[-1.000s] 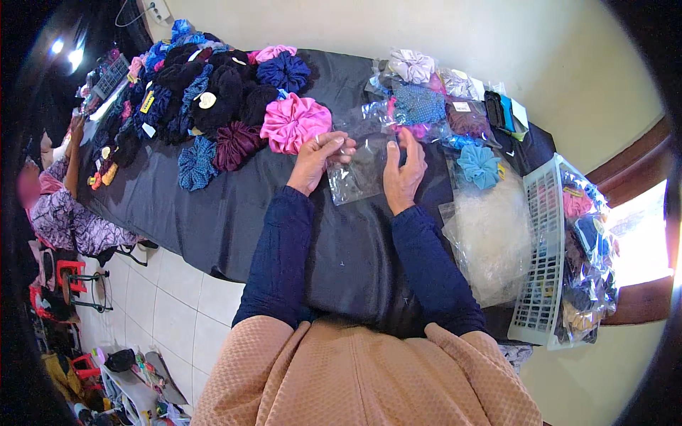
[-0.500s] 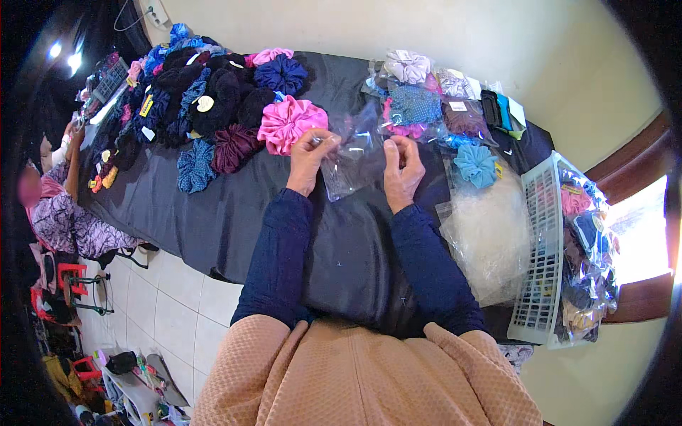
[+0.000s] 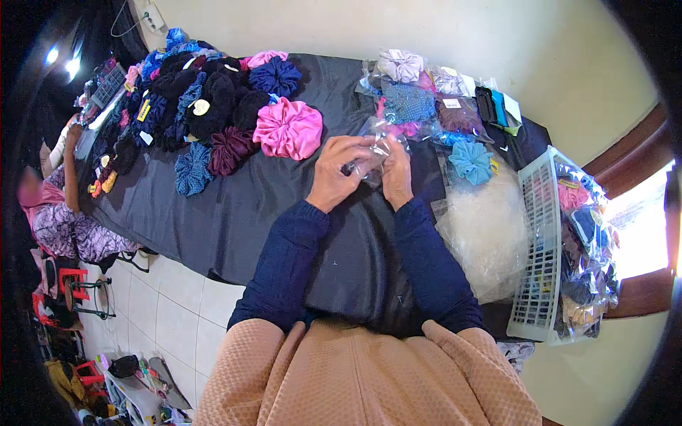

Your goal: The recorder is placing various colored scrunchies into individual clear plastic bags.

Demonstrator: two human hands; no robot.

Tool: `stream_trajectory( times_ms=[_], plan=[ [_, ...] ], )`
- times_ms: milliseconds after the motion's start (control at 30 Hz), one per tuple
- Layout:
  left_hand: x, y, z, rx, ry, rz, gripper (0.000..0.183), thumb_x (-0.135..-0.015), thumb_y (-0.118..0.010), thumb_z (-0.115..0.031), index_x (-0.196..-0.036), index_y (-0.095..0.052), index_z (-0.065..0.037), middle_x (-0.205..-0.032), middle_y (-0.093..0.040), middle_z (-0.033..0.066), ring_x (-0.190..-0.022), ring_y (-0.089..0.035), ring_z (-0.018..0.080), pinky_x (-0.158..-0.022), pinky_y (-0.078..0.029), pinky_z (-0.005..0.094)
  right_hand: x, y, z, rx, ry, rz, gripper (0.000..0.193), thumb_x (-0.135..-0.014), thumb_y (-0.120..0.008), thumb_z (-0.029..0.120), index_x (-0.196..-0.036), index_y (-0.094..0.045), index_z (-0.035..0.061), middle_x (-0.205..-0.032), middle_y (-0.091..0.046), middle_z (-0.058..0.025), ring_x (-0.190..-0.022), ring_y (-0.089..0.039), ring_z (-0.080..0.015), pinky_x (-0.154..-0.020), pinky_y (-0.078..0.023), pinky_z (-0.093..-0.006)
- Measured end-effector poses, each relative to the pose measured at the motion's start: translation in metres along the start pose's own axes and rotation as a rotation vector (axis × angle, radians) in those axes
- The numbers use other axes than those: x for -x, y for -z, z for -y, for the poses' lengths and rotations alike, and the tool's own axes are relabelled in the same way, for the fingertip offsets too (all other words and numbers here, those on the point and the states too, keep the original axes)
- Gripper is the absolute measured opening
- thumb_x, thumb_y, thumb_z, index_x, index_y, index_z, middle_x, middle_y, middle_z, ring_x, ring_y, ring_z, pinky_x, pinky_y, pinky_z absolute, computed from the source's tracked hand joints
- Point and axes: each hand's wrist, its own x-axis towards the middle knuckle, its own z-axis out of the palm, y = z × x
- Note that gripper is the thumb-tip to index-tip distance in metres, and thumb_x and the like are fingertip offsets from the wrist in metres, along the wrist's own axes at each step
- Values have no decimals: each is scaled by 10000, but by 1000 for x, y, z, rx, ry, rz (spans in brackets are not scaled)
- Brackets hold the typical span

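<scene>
A clear plastic bag (image 3: 371, 150) is bunched up between my two hands above the black-covered table. My left hand (image 3: 337, 172) has its fingers curled over the bag's left side. Close beside it, my right hand (image 3: 397, 173) grips the other side, its thumb against the plastic. I cannot make out anything inside the bag. Just left of my hands lies a large pink scrunchie (image 3: 288, 129), with a maroon scrunchie (image 3: 231, 150) and a dark blue one (image 3: 275, 76) near it. A light blue scrunchie (image 3: 470, 162) rests to the right, on a stack of clear bags (image 3: 489, 231).
Black, blue and pink scrunchies (image 3: 186, 106) are heaped at the left. Bagged scrunchies (image 3: 408, 104) lie at the back right. A white plastic basket (image 3: 536, 248) with packed items stands at the right edge. Another person (image 3: 60, 206) works at the far left end.
My hands have drawn together, and the bag that was spread flat between them is now crumpled. My left hand has moved right; its fingers now wrap over the plastic.
</scene>
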Motion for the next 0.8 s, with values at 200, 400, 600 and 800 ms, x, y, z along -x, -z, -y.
stream_trajectory(
  times_ms=[200, 400, 600, 800],
  plan=[
    [7, 0, 13, -128, 9, -45, 828, -621, -746, -184, -1345, -393, 6, -1330, -453, 186, -1226, -422, 333, -1053, -307, 411, -10, 9, 4, -60, -107, -70, 409, -970, -444, 331, -1158, -543, -20, -1011, -658, -144, -833, -655, -231, -736, -515, -329],
    [15, 5, 43, 297, 493, -420, 537, -856, -622, -181, -1310, -426, 28, -1238, -528, 171, -1130, -532, 268, -976, -412, 347, -12, 12, 5, -235, -12, 38, 468, -1006, -369, 351, -1356, -381, 41, -1210, -571, -172, -1033, -600, -278, -888, -484, -378],
    [14, 11, 59, 989, 879, -89, 338, -908, -580, -256, -1138, -578, -8, -950, -654, 115, -761, -635, 143, -684, -518, 261, -8, 7, 4, -146, -70, 195, 445, -1000, -400, 321, -1338, -408, 33, -1216, -566, -167, -1021, -606, -266, -887, -485, -372],
    [15, 10, 48, 347, 712, -279, 146, -843, -665, -150, -915, -686, -25, -968, -661, 97, -830, -629, 190, -724, -483, 299, -1, -3, -2, 297, -104, 207, 406, -970, -496, 306, -1199, -554, -23, -1057, -651, -129, -845, -649, -177, -743, -501, -277]
  ],
)
